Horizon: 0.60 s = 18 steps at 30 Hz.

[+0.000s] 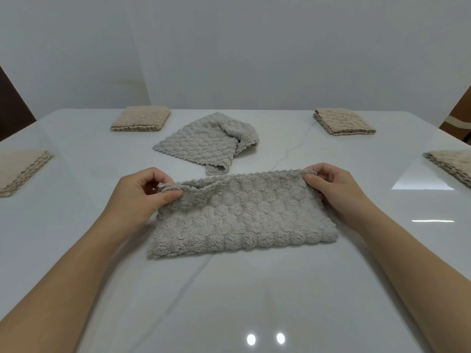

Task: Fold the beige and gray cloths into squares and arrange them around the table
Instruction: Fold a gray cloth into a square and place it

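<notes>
A gray fluffy cloth [242,215] lies folded in half as a wide rectangle in front of me. My left hand [142,194] pinches its far left corner and my right hand [334,187] pinches its far right corner, both corners lifted slightly off the table. A second gray cloth [204,141] lies rumpled and unfolded behind it. Beige cloths folded into squares sit around the table: far left [141,119], far right [344,121], left edge [20,170] and right edge [451,165].
The glossy white marble table [229,301] reflects ceiling lights near its front edge. A plain white wall stands behind it. A brown object [458,115] shows at the far right, and a dark panel [12,105] at the left.
</notes>
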### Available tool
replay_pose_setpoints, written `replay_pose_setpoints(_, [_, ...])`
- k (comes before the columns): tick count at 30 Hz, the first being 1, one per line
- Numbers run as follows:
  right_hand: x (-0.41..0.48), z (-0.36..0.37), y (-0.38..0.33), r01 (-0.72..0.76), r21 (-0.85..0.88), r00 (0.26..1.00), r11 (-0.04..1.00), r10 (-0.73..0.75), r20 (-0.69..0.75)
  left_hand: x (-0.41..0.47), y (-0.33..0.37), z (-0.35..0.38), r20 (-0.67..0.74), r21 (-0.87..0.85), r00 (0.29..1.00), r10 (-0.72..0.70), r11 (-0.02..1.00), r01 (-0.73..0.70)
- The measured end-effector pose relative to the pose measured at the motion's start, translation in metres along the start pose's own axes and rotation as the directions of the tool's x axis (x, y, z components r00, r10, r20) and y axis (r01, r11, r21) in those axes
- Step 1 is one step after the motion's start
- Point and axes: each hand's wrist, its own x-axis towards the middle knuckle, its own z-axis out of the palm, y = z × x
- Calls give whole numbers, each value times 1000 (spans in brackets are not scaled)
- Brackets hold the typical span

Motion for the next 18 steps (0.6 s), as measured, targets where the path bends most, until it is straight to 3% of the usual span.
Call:
replay_pose_setpoints(13, [-1, 3, -3, 1, 51, 998, 999, 2, -55, 6, -11, -2, -84, 20, 996, -40, 999, 42])
replay_pose_setpoints(18, [-4, 7, -3, 5, -7, 994, 1000, -6, -107, 7, -13, 7, -143, -136, 972, -185, 977, 166])
